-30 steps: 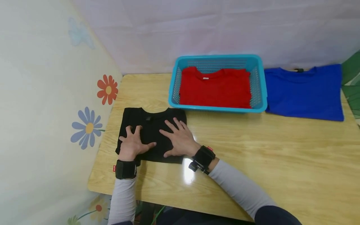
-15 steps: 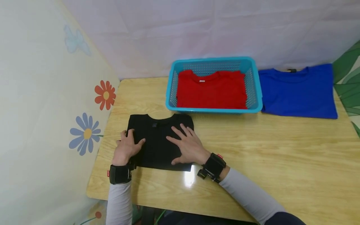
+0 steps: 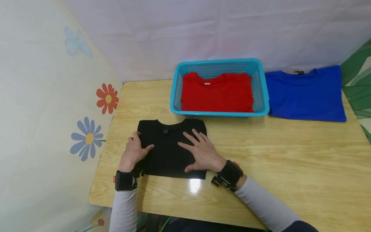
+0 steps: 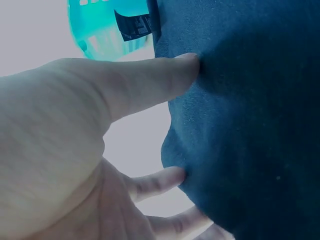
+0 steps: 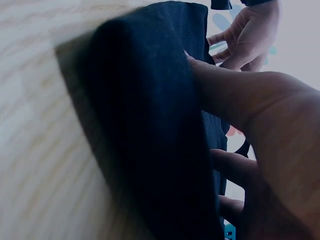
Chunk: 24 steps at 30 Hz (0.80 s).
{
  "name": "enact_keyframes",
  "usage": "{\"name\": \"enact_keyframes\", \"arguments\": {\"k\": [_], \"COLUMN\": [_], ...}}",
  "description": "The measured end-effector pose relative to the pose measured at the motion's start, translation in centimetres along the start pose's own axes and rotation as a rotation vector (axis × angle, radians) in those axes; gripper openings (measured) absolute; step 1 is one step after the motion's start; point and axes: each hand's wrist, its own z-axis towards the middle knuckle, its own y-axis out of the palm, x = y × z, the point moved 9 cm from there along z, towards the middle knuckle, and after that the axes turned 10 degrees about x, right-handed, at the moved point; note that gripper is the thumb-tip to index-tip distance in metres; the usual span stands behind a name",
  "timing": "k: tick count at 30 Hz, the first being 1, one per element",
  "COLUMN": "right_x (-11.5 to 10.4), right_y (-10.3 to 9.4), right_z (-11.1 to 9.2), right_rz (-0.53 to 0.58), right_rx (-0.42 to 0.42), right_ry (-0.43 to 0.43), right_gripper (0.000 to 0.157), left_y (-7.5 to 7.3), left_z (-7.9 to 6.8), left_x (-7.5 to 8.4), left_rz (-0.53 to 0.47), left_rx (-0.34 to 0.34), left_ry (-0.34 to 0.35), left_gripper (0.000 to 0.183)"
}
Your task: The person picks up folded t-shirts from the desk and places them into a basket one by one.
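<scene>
A folded black T-shirt point(image 3: 169, 156) lies flat on the table, its neckline and small tag facing away from me. My left hand point(image 3: 133, 154) rests at its left edge; the thumb touches the top of the cloth, while the other fingertips meet the side edge in the left wrist view. On the shirt's right half, my right hand point(image 3: 204, 155) lies with fingers spread. The right wrist view shows the near edge of the black cloth point(image 5: 145, 100) bulging slightly above the wood.
A blue plastic basket point(image 3: 220, 113) stands at the back of the table point(image 3: 284, 161), holding a folded red T-shirt point(image 3: 217, 95). To its right lies a folded blue T-shirt point(image 3: 307, 100). A wall with painted flowers point(image 3: 90, 138) borders the left side.
The black T-shirt has slid to the right and slightly nearer, and my right hand has moved with it. My left hand has shifted from on top of the cloth to its left edge.
</scene>
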Motion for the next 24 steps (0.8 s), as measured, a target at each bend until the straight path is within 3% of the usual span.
{"name": "enact_keyframes", "arguments": {"k": [8, 17, 24], "right_x": [1.0, 2.4, 3.3], "right_y": [-0.9, -1.8, -2.5], "right_z": [-1.7, -3.9, -5.1], "right_rz": [-0.018, -0.024, -0.034], "right_rx": [0.005, 0.050, 0.073], "right_ry": [0.001, 0.011, 0.014], "right_gripper": [0.104, 0.102, 0.103], "left_y": [0.7, 1.7, 2.2], "left_z": [0.3, 0.2, -0.1], "left_x": [0.9, 1.8, 2.9], "left_rz": [-0.102, -0.113, -0.182], "left_rx": [-0.016, -0.064, -0.163], "left_ry": [0.014, 0.006, 0.043], "left_gripper": [0.089, 0.085, 0.083]}}
